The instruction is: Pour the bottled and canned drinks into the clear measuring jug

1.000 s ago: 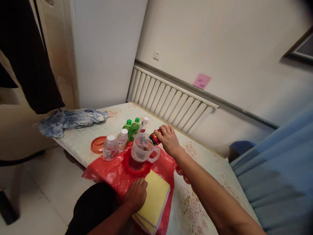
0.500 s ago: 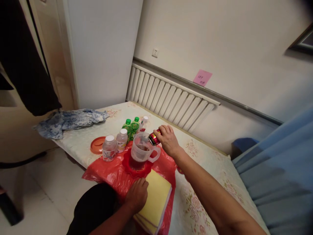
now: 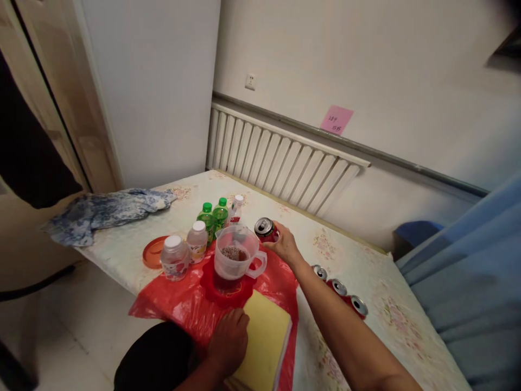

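Observation:
My right hand (image 3: 284, 243) is closed around a red and black soda can (image 3: 266, 231), now upright with its opened top showing. The can is beside a clear plastic measuring jug (image 3: 236, 255), near its handle. Brown, bubbly liquid is in the jug, which stands on a red scalloped plate (image 3: 215, 297). My left hand (image 3: 229, 339) rests with curled fingers against the left edge of a yellow-covered book (image 3: 264, 339). I see nothing in it, though its underside is hidden. Under plate and book spreads a red plastic bag (image 3: 171, 301).
Two white-capped jars (image 3: 175, 259) and green-capped bottles (image 3: 220, 214) stand left of the jug, with a white-capped bottle (image 3: 236, 210) behind. Three opened cans (image 3: 337, 287) line up beyond my right forearm. An orange lid (image 3: 150, 254) and blue-patterned cloth (image 3: 118, 212) lie at the left.
My right hand has turned the can from tilted over the jug to upright and drawn it slightly away. My left hand stays by the book. The camera view has shifted, showing the three cans.

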### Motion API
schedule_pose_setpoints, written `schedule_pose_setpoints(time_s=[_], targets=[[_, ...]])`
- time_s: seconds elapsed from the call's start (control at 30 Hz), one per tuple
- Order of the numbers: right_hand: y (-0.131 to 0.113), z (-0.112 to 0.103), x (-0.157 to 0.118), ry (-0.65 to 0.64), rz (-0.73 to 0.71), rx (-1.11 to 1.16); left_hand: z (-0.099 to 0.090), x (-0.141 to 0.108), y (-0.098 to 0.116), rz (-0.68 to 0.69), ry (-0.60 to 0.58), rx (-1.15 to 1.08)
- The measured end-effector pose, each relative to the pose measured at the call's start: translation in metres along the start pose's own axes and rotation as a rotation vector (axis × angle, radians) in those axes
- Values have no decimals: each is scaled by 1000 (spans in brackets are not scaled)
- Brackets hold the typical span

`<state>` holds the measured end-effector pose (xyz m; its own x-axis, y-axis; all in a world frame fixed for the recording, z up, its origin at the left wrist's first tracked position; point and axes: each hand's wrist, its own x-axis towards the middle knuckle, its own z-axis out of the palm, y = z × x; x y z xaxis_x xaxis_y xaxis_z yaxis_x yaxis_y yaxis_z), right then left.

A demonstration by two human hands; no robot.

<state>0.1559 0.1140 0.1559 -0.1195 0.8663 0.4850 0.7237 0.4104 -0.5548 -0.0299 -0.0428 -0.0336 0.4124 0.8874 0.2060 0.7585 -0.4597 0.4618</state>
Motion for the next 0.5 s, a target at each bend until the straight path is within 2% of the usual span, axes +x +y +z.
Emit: schedule_pose_setpoints(time_s=[0.1,0.13,0.3,0.5], targets=[[35,32,-3,14,291,348,6,-1,-2,-3,21,-5],[45,44,-4,18,329,390,8,-1,-3,-4,30,-4],[76,97,-4,57,439,458,23,-3,-11,7,53,12],[86,131,2,111,462,518,35,-4,-22,27,1,10]])
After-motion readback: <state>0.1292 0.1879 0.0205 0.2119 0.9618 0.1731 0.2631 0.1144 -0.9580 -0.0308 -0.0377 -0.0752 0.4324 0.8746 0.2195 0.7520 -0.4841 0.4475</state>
